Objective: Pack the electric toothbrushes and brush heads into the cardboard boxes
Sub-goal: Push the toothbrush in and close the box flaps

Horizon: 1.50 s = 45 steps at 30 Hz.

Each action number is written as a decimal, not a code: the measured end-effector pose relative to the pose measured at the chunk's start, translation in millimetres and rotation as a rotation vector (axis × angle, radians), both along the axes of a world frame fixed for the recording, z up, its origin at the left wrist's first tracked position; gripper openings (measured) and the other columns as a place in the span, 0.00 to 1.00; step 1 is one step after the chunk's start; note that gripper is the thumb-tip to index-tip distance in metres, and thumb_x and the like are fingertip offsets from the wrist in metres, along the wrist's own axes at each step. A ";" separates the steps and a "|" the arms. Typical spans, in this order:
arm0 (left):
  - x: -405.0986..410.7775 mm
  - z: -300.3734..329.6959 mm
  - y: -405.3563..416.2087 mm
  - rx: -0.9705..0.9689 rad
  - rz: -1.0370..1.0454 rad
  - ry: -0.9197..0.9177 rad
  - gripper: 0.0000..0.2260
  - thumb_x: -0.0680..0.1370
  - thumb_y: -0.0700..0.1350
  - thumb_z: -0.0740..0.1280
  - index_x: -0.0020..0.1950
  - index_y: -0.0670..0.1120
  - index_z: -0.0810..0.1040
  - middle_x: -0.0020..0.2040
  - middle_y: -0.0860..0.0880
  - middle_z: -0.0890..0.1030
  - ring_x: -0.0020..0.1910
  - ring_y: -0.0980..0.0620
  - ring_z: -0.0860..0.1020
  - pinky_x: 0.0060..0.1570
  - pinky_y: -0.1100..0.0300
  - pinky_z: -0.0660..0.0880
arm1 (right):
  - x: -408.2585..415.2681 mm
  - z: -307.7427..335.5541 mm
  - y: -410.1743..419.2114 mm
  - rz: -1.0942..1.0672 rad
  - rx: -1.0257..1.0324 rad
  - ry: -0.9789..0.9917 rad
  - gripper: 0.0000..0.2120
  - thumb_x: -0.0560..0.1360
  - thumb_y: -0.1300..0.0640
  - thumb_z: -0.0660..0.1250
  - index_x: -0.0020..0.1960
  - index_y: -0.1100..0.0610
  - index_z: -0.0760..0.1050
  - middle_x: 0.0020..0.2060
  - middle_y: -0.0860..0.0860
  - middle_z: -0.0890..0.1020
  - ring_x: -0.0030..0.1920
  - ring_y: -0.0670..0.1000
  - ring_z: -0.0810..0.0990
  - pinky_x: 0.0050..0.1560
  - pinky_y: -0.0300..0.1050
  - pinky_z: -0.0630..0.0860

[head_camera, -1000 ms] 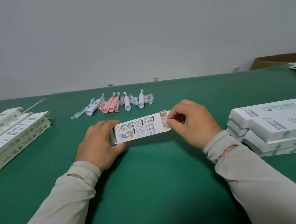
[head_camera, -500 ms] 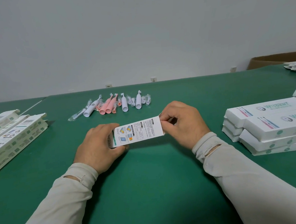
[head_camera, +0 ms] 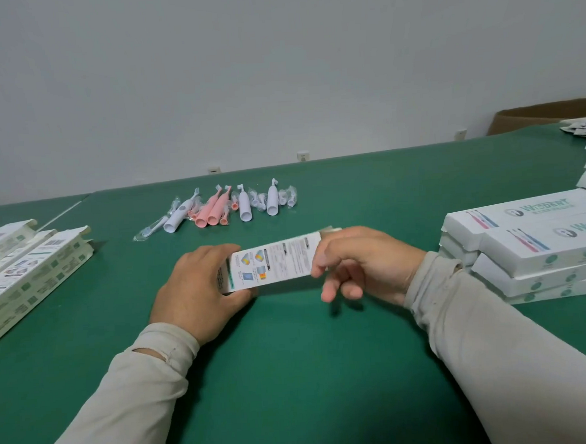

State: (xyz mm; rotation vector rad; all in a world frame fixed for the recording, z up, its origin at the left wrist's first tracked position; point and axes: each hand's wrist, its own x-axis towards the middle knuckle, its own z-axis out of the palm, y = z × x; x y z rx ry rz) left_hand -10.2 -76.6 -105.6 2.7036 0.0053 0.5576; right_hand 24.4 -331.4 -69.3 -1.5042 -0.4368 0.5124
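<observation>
A small white printed cardboard box point(head_camera: 277, 260) is held just above the green table point(head_camera: 294, 376) between both hands. My left hand point(head_camera: 192, 286) grips its left end. My right hand point(head_camera: 366, 262) covers its right end, index finger curled over the front, the other fingers blurred and hanging below. A flap edge peeks out above that hand. Farther back lie white toothbrush handles point(head_camera: 244, 207), pink ones point(head_camera: 212, 211) and several brush heads in clear wrappers point(head_camera: 290, 196).
A stack of closed white toothbrush boxes point(head_camera: 539, 241) sits at the right, with more boxes behind it. Long boxes with open ends point(head_camera: 30, 272) lie at the left edge. A brown carton point(head_camera: 545, 113) stands at the far right beyond the table.
The box's right end flap, open a second ago, has been tucked in. My right hand has shifted from pinching the flap to covering the end, its lower fingers now loosened.
</observation>
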 end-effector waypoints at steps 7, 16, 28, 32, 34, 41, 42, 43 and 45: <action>2.6 0.6 17.0 -0.065 0.132 -0.040 0.23 0.70 0.54 0.74 0.63 0.58 0.75 0.58 0.53 0.78 0.58 0.46 0.73 0.55 0.46 0.74 | 36.9 -1.6 -45.5 -0.718 -0.580 -0.456 0.08 0.75 0.57 0.68 0.38 0.53 0.81 0.39 0.46 0.84 0.39 0.49 0.81 0.47 0.44 0.78; 1.9 1.3 14.2 -0.071 0.128 -0.013 0.23 0.70 0.55 0.75 0.64 0.58 0.75 0.58 0.53 0.78 0.59 0.47 0.73 0.56 0.45 0.75 | 33.0 -12.2 -27.8 -0.395 -1.130 -0.450 0.06 0.75 0.50 0.69 0.39 0.49 0.79 0.39 0.46 0.82 0.42 0.52 0.80 0.43 0.43 0.74; 1.2 1.7 13.1 -0.071 0.131 -0.020 0.24 0.70 0.57 0.75 0.65 0.58 0.74 0.58 0.54 0.78 0.59 0.48 0.73 0.56 0.46 0.74 | 25.4 -0.3 -33.9 -0.340 -0.939 -0.466 0.17 0.76 0.47 0.69 0.34 0.57 0.76 0.25 0.46 0.77 0.26 0.43 0.72 0.32 0.40 0.69; 1.0 1.8 13.2 -0.069 0.127 -0.016 0.24 0.71 0.57 0.75 0.65 0.58 0.74 0.59 0.55 0.78 0.59 0.48 0.73 0.57 0.45 0.75 | 29.1 -4.3 -32.0 -0.532 -0.763 -0.485 0.11 0.77 0.51 0.67 0.40 0.57 0.77 0.34 0.47 0.82 0.35 0.47 0.77 0.36 0.39 0.68; 1.1 2.1 12.9 -0.066 0.127 -0.015 0.24 0.70 0.58 0.75 0.65 0.58 0.74 0.59 0.55 0.78 0.59 0.48 0.73 0.56 0.45 0.75 | 29.0 -10.7 -24.6 -0.522 -0.726 -0.478 0.08 0.76 0.51 0.69 0.41 0.54 0.78 0.33 0.44 0.79 0.37 0.48 0.77 0.39 0.39 0.69; 0.9 1.6 12.2 -0.067 0.124 -0.015 0.24 0.71 0.57 0.75 0.65 0.58 0.74 0.58 0.55 0.78 0.59 0.48 0.73 0.56 0.45 0.75 | 29.3 -17.6 -11.3 -0.262 -0.949 -0.504 0.06 0.73 0.53 0.71 0.39 0.51 0.77 0.33 0.43 0.78 0.37 0.48 0.77 0.42 0.39 0.71; 0.8 1.7 12.1 -0.064 0.124 -0.013 0.24 0.71 0.57 0.75 0.65 0.58 0.74 0.58 0.55 0.78 0.59 0.48 0.73 0.56 0.45 0.75 | 28.2 -16.7 -10.9 -0.298 -0.914 -0.507 0.05 0.73 0.55 0.70 0.39 0.51 0.76 0.33 0.44 0.78 0.36 0.49 0.77 0.41 0.40 0.71; 0.6 1.7 12.0 -0.063 0.125 -0.011 0.24 0.71 0.57 0.74 0.65 0.58 0.74 0.58 0.55 0.77 0.59 0.48 0.73 0.56 0.45 0.75 | 27.8 -14.9 -11.2 -0.354 -0.839 -0.492 0.05 0.73 0.56 0.69 0.39 0.53 0.75 0.32 0.45 0.77 0.34 0.49 0.76 0.38 0.40 0.71; 0.2 2.0 12.0 -0.071 0.123 -0.013 0.24 0.71 0.57 0.74 0.65 0.58 0.74 0.58 0.55 0.77 0.58 0.48 0.72 0.56 0.45 0.75 | 27.6 -9.6 -14.6 -0.479 -0.559 -0.394 0.05 0.73 0.62 0.68 0.44 0.56 0.73 0.26 0.48 0.76 0.25 0.49 0.73 0.30 0.40 0.69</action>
